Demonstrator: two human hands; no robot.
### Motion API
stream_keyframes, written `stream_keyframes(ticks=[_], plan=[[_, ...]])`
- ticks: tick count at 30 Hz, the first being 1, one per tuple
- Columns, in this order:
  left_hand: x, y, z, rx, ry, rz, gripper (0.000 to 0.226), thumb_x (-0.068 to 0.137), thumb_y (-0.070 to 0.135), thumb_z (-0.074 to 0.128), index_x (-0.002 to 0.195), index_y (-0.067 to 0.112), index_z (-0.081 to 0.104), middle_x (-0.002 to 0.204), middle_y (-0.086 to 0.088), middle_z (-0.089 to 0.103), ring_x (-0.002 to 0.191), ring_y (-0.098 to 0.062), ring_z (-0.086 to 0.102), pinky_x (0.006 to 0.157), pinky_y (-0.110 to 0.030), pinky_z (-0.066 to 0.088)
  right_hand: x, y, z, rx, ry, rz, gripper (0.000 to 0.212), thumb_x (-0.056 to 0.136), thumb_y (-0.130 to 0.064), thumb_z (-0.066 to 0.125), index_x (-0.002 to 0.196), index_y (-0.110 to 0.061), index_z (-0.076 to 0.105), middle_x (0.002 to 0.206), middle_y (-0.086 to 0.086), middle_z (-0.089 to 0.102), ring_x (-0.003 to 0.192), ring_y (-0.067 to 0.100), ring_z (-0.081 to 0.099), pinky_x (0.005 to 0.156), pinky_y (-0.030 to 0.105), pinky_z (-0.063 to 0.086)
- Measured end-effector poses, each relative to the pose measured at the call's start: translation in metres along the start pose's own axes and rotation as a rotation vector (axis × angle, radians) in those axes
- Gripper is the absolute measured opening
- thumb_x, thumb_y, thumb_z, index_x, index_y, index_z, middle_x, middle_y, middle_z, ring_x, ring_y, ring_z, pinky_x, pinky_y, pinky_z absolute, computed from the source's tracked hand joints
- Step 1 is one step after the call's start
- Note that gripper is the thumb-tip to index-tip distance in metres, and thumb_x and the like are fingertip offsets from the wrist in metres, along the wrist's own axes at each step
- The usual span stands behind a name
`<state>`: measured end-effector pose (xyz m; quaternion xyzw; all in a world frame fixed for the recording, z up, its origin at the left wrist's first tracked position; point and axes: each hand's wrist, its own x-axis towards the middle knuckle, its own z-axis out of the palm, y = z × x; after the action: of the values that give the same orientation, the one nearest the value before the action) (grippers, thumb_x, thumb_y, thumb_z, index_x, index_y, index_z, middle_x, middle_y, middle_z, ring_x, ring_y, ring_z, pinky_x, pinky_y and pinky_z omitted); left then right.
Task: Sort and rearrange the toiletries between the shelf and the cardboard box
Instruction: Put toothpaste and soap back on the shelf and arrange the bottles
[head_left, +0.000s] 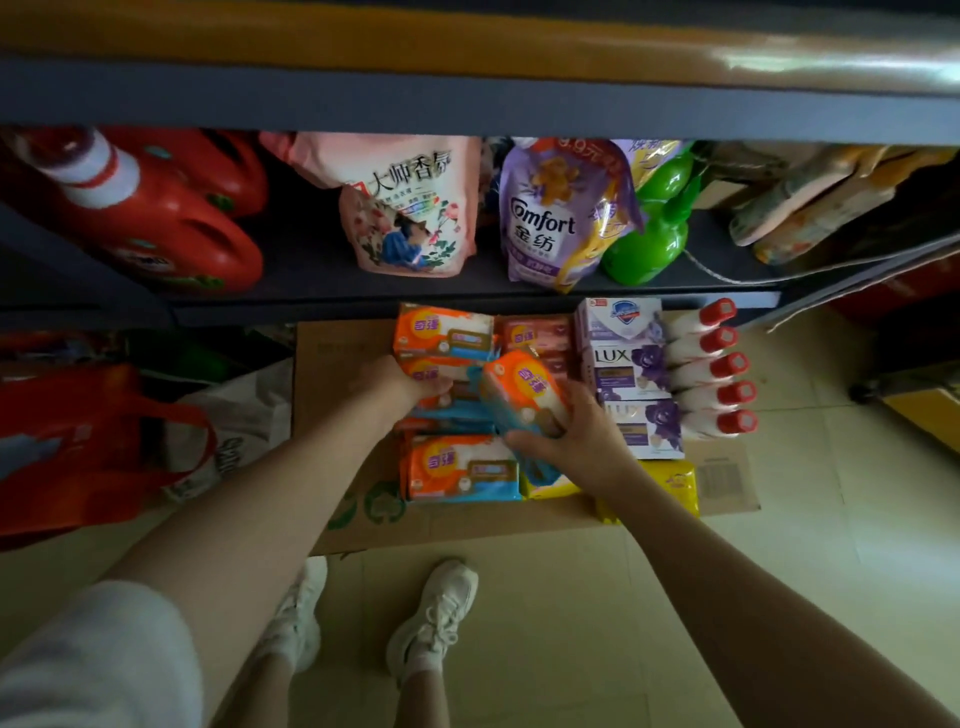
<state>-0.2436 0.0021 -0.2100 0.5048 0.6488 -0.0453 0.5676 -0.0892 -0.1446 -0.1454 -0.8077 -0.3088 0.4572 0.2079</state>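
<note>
Hands first: our right hand (576, 441) has its grip clamped round an orange soap pack (524, 392), fingers curled under the near end, pack tilted up over the box (467, 525). Our left hand (400, 382) reaches into the middle row of packs, fingers curled down onto a second pack (431, 371); we judge it gripping, though the fingertips are partly hidden.

Handling, as a guess: packs look like film-wrapped bars, firm inside, glossy and a bit slippery outside, light enough for one hand. Best hold is across the short sides, not by the loose film ends.

Outward: more orange packs (460, 467) lie flat in rows in the box, with yellow packs (670, 480) at the near right edge. Right of those, three white-and-purple soap cartons (631, 371), stiff card, square-edged, stacked in a column. Beside them, five white bottles (706, 369) with red caps lie side by side, smooth plastic, round, likely to roll.

Box is plain brown corrugated card, on a tiled floor. Above it the dark shelf (467, 301) carries red jugs (156, 218), a pink pouch (410, 208), a purple pouch (556, 218) and a green bottle (654, 228); pouches look soft and floppy.
</note>
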Motion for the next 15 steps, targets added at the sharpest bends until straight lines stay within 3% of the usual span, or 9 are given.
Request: stream_keyframes(ticks=[3, 5, 7, 10, 12, 15], plan=[[-0.004, -0.008, -0.003, 0.011, -0.024, 0.034, 0.040, 0.062, 0.040, 0.082, 0.095, 0.027, 0.062, 0.100, 0.000, 0.067, 0.093, -0.021, 0.064, 0.088, -0.046, 0.050, -0.004, 0.002, 0.006, 0.416, -0.140, 0.054, 0.024, 0.078, -0.028, 0.073, 0.095, -0.017, 0.060, 0.095, 0.004, 0.069, 0.083, 0.013, 0.067, 0.075, 0.032, 0.057], [-0.005, -0.021, -0.004, 0.024, 0.020, 0.094, 0.065, 0.040, 0.063, 0.080, 0.094, 0.035, 0.058, 0.105, 0.003, 0.065, 0.099, -0.021, 0.062, 0.088, -0.048, 0.050, -0.009, 0.003, 0.010, 0.577, -0.191, 0.090, 0.009, 0.085, -0.020, 0.064, 0.091, -0.019, 0.058, 0.086, -0.001, 0.069, 0.075, 0.009, 0.067, 0.064, 0.025, 0.056], [-0.017, -0.027, -0.006, 0.050, 0.073, 0.157, 0.071, 0.040, 0.066, 0.078, 0.097, 0.033, 0.052, 0.109, 0.003, 0.062, 0.103, -0.021, 0.059, 0.089, -0.048, 0.049, -0.012, 0.007, 0.012, 0.709, -0.219, 0.128, 0.015, 0.086, -0.017, 0.061, 0.101, -0.017, 0.057, 0.087, -0.004, 0.070, 0.074, 0.010, 0.068, 0.059, 0.024, 0.055], [-0.050, -0.021, -0.015, 0.091, 0.093, 0.268, 0.047, 0.069, 0.034, 0.079, 0.103, 0.024, 0.049, 0.103, 0.003, 0.061, 0.095, -0.017, 0.059, 0.084, -0.041, 0.050, -0.018, 0.007, 0.008, 0.840, -0.224, 0.155, 0.030, 0.083, -0.007, 0.063, 0.112, -0.012, 0.054, 0.096, 0.004, 0.070, 0.079, 0.017, 0.070, 0.065, 0.029, 0.057], [-0.067, -0.013, -0.028, 0.159, 0.073, 0.362, 0.041, 0.070, 0.031, 0.079, 0.099, 0.023, 0.051, 0.095, 0.005, 0.061, 0.088, -0.015, 0.059, 0.077, -0.036, 0.051, -0.026, -0.001, 0.001, 0.841, -0.198, 0.136, 0.032, 0.082, -0.005, 0.064, 0.111, -0.013, 0.055, 0.101, 0.008, 0.068, 0.081, 0.019, 0.069, 0.070, 0.032, 0.057], [-0.096, 0.008, -0.063, 0.260, 0.084, 0.520, 0.040, 0.071, 0.031, 0.078, 0.097, 0.024, 0.049, 0.087, 0.010, 0.057, 0.080, -0.010, 0.057, 0.065, -0.025, 0.044, -0.044, -0.025, -0.017, 0.793, -0.121, 0.055, 0.037, 0.080, -0.005, 0.067, 0.112, -0.020, 0.056, 0.101, 0.005, 0.067, 0.082, 0.019, 0.068, 0.064, 0.032, 0.054]])
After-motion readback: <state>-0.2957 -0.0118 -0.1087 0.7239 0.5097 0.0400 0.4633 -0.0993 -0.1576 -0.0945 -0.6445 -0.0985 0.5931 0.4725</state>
